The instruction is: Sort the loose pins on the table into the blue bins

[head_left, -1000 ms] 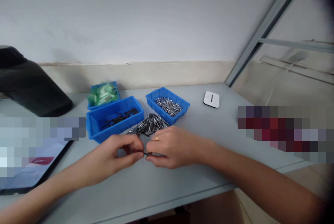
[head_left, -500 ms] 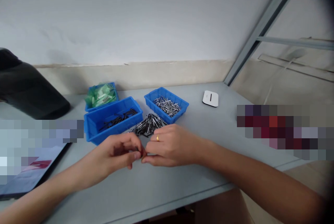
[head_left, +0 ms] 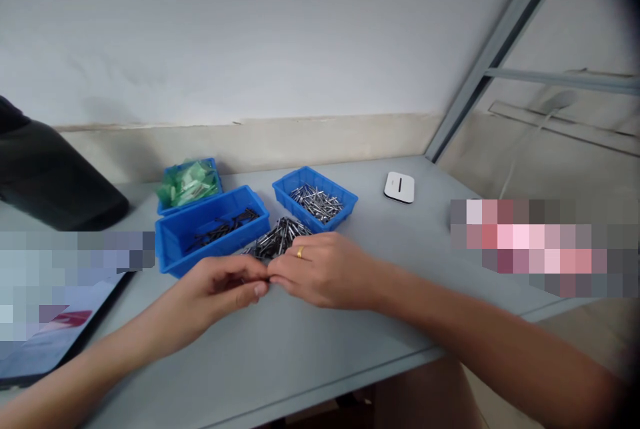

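My left hand (head_left: 225, 289) and my right hand (head_left: 320, 269) meet fingertip to fingertip low over the grey table (head_left: 310, 349). Both are pinched closed; whatever sits between the fingers is hidden. A gold ring is on my right hand. Just behind the hands lies a loose pile of small metal pins (head_left: 277, 240). Behind that stand a blue bin with dark pins (head_left: 210, 229), a blue bin with silvery pins (head_left: 315, 199) and a blue bin with green bags (head_left: 187, 183).
A white flat device (head_left: 399, 187) lies at the back right of the table. A dark tablet (head_left: 55, 329) rests at the left edge, a black object (head_left: 50, 182) behind it. A metal frame post (head_left: 490, 62) rises at the right. The table's front edge is near.
The small dark pin seen between my fingertips a second ago is now hidden. Both hands have closed together and shifted slightly up and left in view.
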`<state>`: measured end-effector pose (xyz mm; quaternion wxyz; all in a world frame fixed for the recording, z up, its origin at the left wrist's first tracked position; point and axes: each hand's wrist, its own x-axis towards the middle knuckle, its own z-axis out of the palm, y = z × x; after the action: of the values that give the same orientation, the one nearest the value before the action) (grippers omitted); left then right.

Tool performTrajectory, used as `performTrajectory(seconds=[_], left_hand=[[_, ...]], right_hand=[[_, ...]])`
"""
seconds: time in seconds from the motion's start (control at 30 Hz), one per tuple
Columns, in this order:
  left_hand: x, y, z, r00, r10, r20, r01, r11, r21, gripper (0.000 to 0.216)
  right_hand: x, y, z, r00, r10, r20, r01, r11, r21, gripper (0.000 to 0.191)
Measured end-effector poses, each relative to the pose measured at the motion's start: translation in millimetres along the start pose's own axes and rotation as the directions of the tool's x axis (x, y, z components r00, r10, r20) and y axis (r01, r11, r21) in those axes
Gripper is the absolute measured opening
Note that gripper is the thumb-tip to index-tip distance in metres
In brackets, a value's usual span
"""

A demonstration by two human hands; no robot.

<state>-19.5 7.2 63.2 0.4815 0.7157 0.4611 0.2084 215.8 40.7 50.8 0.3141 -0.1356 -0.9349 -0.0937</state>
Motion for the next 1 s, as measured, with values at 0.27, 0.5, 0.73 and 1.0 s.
performTrajectory(seconds=[0.27,0.5,0.73,1.0], left_hand=[[0,9,0,0.982,0.062,-0.176,-0.041,0.991,0.124,0.02],[-1,11,1,0.964,0.101,-0.246,-0.079,0.992,0.096,0.011],[-1,12,0,0.98,0.092,-0.175,-0.083,0.995,0.059,0.014],[-4,10,1,0.994,0.06,-0.094,-0.044,0.985,0.165,0.02]], right_hand=[[-2,2,3,0.995,0.086,0.055,-0.087,0.996,0.026,0.026],[-1,0,4,0.998,-0.01,0.068,0.007,0.999,0.045,0.025],[-1,1,2,0.999,0.022,0.035,-0.023,0.999,0.035,0.024],[-2,2,2,0.999,-0.033,0.04,0.031,0.999,0.044,0.02]])
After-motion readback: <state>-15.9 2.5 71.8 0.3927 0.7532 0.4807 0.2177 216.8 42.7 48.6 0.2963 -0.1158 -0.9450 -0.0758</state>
